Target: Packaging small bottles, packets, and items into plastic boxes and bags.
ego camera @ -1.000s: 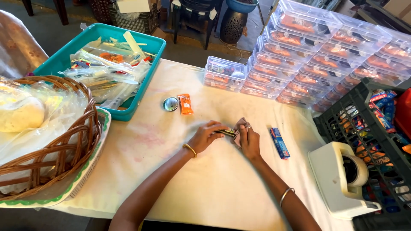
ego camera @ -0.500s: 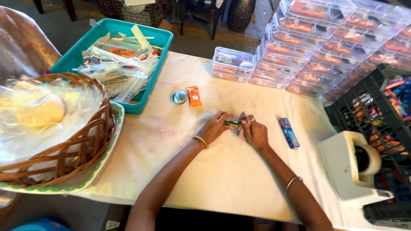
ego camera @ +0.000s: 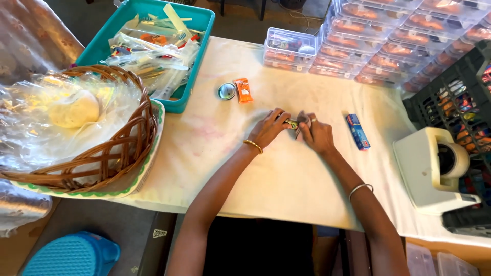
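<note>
Head camera looks down on my two hands meeting at the middle of the white table (ego camera: 286, 179). My left hand (ego camera: 271, 128) and my right hand (ego camera: 316, 134) both pinch a small packet (ego camera: 292, 123), fingers curled tight around its two ends, so only a short greenish strip of it shows between them. Its long axis runs left to right across the table, one end under each hand; which end is its front I cannot tell. It sits low over the tabletop, whether touching or just lifted I cannot tell.

Just beside my right hand lies a small blue box (ego camera: 357, 131), its length running away from me. Beyond my left hand are an orange packet (ego camera: 243, 90) and a round tin (ego camera: 226, 91), side by side. A teal tray (ego camera: 197, 61) of plastic-wrapped things stands further left, with a wicker basket (ego camera: 128, 138) next to it. A tape dispenser (ego camera: 432, 171) sits on my right.
</note>
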